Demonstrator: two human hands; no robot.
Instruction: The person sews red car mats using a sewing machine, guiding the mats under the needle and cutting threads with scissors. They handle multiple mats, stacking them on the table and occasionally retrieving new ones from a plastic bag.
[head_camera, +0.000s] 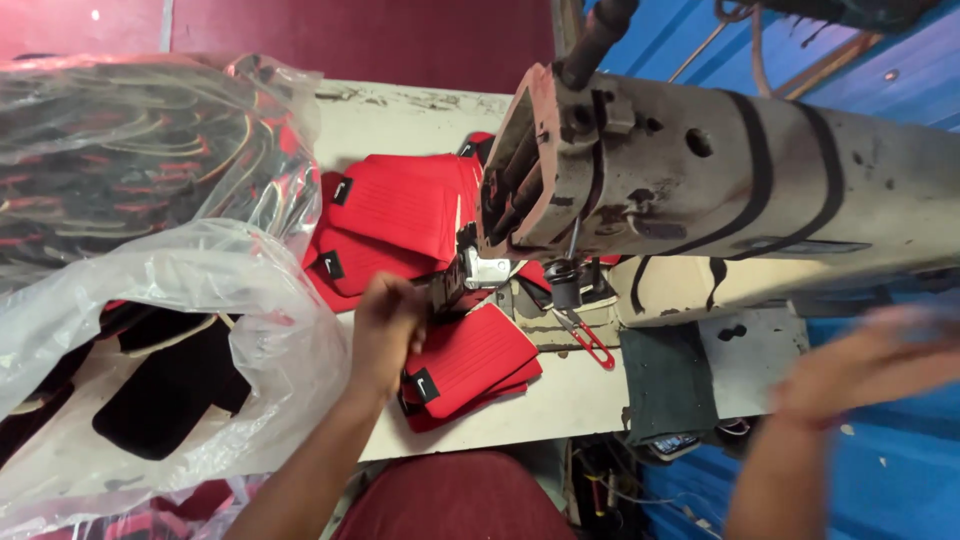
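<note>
My left hand (388, 325) is closed around a black strip of a red ribbed fabric piece (468, 362) beside the needle area (480, 268) of a worn sewing machine (720, 190). The red piece carries a small black tag and lies on top of another like it on the table. My right hand (870, 362) is blurred, off to the right of the machine, fingers spread and holding nothing.
A pile of red fabric pieces (395, 215) lies behind the needle on the white table (410, 115). Clear plastic bags (150, 300) of black and red pieces fill the left. Red-handled snips (585, 340) lie under the machine head. A blue wall is at right.
</note>
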